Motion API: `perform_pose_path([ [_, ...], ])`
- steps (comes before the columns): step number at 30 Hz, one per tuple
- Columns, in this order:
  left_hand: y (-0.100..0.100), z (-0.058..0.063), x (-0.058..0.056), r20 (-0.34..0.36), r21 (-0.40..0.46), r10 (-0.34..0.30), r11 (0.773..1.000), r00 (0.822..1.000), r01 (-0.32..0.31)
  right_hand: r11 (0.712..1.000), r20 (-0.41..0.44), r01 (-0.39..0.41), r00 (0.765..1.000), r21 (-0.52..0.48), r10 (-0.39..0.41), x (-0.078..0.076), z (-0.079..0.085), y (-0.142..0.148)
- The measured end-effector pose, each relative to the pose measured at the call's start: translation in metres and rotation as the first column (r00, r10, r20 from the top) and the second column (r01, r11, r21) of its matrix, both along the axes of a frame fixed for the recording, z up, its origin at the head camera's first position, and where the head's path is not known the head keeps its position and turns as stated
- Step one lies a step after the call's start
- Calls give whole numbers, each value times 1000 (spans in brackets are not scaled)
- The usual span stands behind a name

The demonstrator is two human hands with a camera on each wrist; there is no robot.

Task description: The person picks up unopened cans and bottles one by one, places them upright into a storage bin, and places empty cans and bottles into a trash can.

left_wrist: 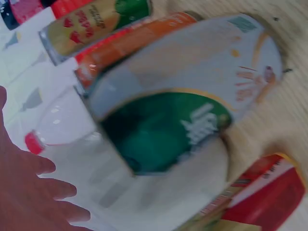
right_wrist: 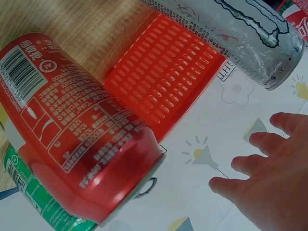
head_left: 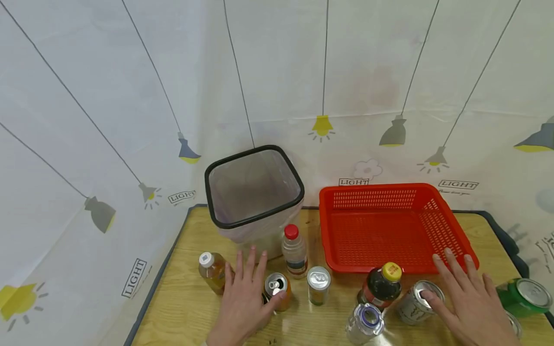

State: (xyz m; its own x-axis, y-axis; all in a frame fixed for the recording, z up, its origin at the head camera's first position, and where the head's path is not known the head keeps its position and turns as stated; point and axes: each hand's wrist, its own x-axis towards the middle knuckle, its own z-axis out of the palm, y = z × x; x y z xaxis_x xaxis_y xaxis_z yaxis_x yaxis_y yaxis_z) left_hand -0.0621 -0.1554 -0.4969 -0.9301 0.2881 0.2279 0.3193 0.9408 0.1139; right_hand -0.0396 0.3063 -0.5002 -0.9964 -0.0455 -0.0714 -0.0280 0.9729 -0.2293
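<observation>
My left hand (head_left: 243, 305) is spread with straight fingers above the table, holding nothing. Around it stand a bottle of amber liquid with a white cap (head_left: 213, 272), an orange can (head_left: 282, 290) and a clear bottle with a red cap (head_left: 294, 254). A white-and-green can (left_wrist: 168, 96) looms large in the left wrist view. My right hand (head_left: 473, 305), also spread and holding nothing, hovers between a silver can (head_left: 415, 305) and a green can (head_left: 521, 298). In the right wrist view, a red can (right_wrist: 82, 130) lies closest to the camera.
A lined bin with a black rim (head_left: 209, 192) stands at the back left. The red plastic basket (head_left: 376, 235) sits at the back right. Between the hands are a small can (head_left: 318, 288), a dark bottle with a yellow cap (head_left: 375, 290) and a clear bottle (head_left: 361, 329).
</observation>
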Motion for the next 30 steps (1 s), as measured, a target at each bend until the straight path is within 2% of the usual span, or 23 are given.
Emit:
perform_pose_path([
  [4, 9, 10, 4, -12, 15, -55, 998, 998, 55, 1000, -14, -8, 1000, -5, 8, 3, 1, 0],
  [7, 19, 18, 7, -48, 14, -130, 991, 990, 131, 1000, -27, -12, 1000, 3, 12, 4, 2, 1],
  [10, 32, 26, 10, -102, 10, -229, 973, 968, 231, 1000, -28, -11, 1000, 10, 11, 5, 4, 3],
  [14, 56, 32, 8, -142, -6, -352, 935, 925, 355, 1000, -24, -10, 1000, -5, 10, 6, 6, 3],
  [17, 77, 33, 0, -106, -34, -418, 909, 902, 417, 999, -12, -22, 1000, -34, 21, 5, 8, 2],
  [19, 90, 32, -7, -67, -52, -442, 897, 894, 439, 998, -4, -31, 1000, -51, 31, 5, 9, 1],
  [23, 109, 23, -22, -30, -101, -449, 890, 893, 444, 997, -8, -44, 999, -67, 44, 5, 12, -3],
  [30, 130, 4, -40, 12, -166, -380, 911, 925, 377, 988, -61, -74, 996, -133, 67, 6, 14, -9],
])
